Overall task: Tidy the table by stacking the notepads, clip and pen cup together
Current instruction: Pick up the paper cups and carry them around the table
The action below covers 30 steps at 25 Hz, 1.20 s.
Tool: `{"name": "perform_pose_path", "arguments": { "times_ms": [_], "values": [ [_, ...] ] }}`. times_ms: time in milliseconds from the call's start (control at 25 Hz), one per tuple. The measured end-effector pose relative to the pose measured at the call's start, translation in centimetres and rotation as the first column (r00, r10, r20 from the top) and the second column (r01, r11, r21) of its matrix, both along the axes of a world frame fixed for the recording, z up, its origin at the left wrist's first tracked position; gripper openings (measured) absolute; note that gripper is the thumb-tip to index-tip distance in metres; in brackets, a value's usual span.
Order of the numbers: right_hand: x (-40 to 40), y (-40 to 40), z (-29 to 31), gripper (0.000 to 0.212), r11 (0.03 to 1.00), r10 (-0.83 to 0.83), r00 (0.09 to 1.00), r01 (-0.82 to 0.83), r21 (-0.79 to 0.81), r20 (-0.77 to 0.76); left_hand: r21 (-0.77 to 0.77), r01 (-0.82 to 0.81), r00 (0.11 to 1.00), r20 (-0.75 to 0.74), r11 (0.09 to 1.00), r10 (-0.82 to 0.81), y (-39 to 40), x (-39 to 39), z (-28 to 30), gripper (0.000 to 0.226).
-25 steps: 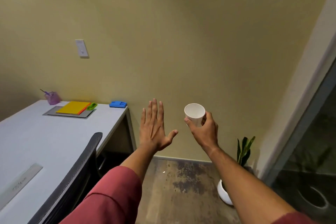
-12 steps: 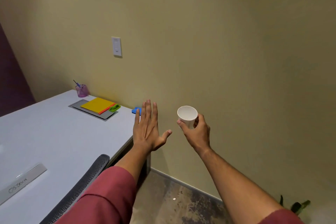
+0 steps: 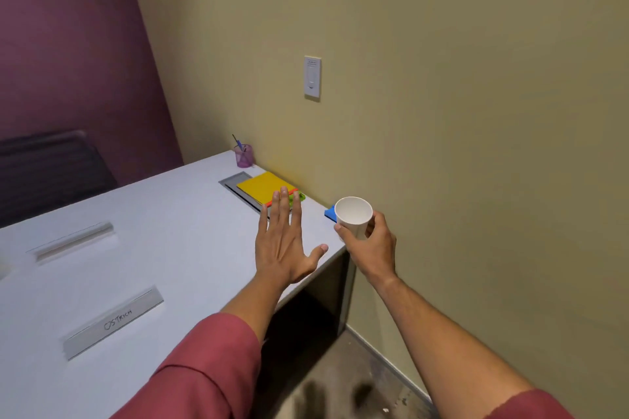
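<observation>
A yellow notepad (image 3: 262,186) lies on an orange pad and a grey pad (image 3: 235,180) near the wall on the white table (image 3: 163,231). A green clip (image 3: 300,196) peeks out beside the stack, partly hidden by my fingers. A purple pen cup (image 3: 244,156) with a pen stands behind the stack. My left hand (image 3: 284,243) hovers flat, fingers spread, over the table's right end, just short of the stack. My right hand (image 3: 372,245) holds an empty white paper cup (image 3: 354,216) past the table's corner. A blue object (image 3: 329,213) lies behind the cup, mostly hidden.
Two grey name plates (image 3: 112,321) (image 3: 73,241) lie on the table toward me. A dark chair (image 3: 51,167) stands at the far side by the purple wall. The beige wall with a switch plate (image 3: 312,78) runs close along the table's right end.
The view has swung left and closer to the table. Both hands have come forward: my left hand is now over the table near the notepads, and the paper cup is by the table's corner.
</observation>
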State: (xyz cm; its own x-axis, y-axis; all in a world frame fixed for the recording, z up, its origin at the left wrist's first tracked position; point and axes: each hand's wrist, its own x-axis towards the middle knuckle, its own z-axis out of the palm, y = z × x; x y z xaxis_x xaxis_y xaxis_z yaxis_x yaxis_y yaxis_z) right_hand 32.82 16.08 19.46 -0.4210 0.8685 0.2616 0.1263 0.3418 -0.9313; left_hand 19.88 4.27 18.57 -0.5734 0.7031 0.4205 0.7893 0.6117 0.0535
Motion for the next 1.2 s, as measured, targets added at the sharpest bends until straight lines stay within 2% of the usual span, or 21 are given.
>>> {"name": "perform_pose_path", "arguments": {
  "times_ms": [240, 440, 640, 840, 1200],
  "values": [
    [-9.9, 4.3, -1.3, 0.054, 0.957, 0.290, 0.957, -0.290, 0.009, 0.017, -0.025, -0.257, 0.966, 0.003, 0.966, 0.257, 1.3, -6.1, -1.4, 0.111],
    [-16.2, 6.0, -2.2, 0.059, 0.855, 0.519, 0.854, -0.519, 0.002, 0.030, -0.035, -0.455, 0.889, 0.037, 0.890, 0.456, 1.8, -9.0, -2.0, 0.111],
    [-21.0, 5.1, -4.0, 0.055, 0.751, 0.660, 0.751, -0.658, -0.056, 0.024, -0.061, -0.603, 0.792, 0.070, 0.795, 0.606, -0.2, -10.7, -4.1, 0.110],
    [-25.7, 3.3, -6.9, 0.055, 0.647, 0.762, 0.645, -0.754, -0.112, 0.061, -0.111, -0.697, 0.703, 0.089, 0.709, 0.705, -2.9, -13.1, -6.2, 0.110],
    [-35.0, -1.3, -10.6, 0.053, 0.510, 0.860, 0.493, -0.833, -0.213, 0.131, -0.145, -0.815, 0.543, 0.152, 0.562, 0.826, -8.2, -20.0, -10.5, 0.112]
  ]
}}
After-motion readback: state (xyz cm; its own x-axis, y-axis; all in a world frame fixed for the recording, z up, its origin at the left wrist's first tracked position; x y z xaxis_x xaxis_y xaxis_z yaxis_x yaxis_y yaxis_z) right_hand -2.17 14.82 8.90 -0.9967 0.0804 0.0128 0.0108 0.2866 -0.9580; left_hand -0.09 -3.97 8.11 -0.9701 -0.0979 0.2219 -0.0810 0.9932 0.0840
